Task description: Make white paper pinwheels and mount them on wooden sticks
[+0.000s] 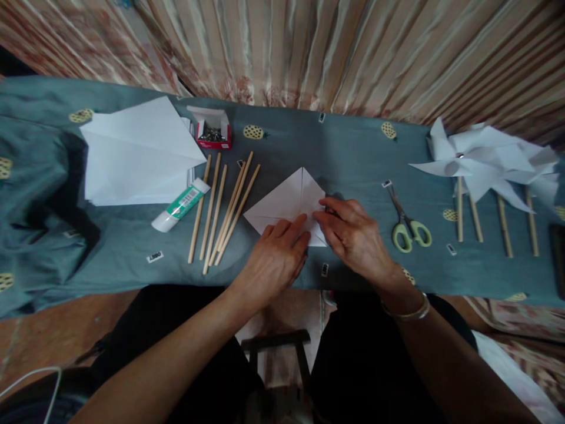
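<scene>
A white square of paper point(282, 197) with slits running in from its corners lies turned like a diamond on the cloth. My left hand point(280, 250) presses on its near side, fingers bent and drawn together, the thumb close by the near edge. At the right side of the sheet, my right hand point(353, 232) grips the edge between thumb and fingers. The near right corner is partly hidden beneath the hands. To the right lies a pair of scissors point(408, 227) with green handles, touched by neither hand.
Several wooden sticks point(216, 212) lie left of the sheet, beside a green and white glue tube point(180, 205). Behind are a paper stack point(136, 153) and an open red box point(214, 132) of small metal pins. Paper pinwheels point(485, 159) on sticks lie far right; a curtain point(300, 53) hangs behind.
</scene>
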`<state>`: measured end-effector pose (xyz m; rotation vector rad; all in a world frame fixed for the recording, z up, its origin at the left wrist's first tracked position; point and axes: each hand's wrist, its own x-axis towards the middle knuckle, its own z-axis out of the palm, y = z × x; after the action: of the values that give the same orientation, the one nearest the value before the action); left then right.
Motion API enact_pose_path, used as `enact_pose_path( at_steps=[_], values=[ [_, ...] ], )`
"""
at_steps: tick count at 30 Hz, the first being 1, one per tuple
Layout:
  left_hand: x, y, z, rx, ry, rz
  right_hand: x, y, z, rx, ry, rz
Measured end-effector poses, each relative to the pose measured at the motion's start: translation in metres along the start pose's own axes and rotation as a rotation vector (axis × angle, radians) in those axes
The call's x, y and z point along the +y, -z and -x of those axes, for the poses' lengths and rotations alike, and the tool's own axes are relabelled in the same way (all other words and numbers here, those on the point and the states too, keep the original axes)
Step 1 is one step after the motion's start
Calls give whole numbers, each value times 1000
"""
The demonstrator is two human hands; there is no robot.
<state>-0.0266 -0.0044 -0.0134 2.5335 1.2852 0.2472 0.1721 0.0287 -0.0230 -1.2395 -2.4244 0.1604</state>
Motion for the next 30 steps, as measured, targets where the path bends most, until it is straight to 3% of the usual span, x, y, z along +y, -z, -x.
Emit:
enact_pose_path(
  at_steps=[11,22,26,30],
  values=[
    [1,5,-4,-51,5,8,-10,1,-2,46,27,84],
    [1,-1,-3,-13,18,47,-17,-8,-1,-46,5,-88],
    [-7,2,0,71,-11,116,-24,-8,-3,-43,14,-14],
    [-32,11,0,329,12,124,-32,-9,-5,-16,33,72]
  ],
)
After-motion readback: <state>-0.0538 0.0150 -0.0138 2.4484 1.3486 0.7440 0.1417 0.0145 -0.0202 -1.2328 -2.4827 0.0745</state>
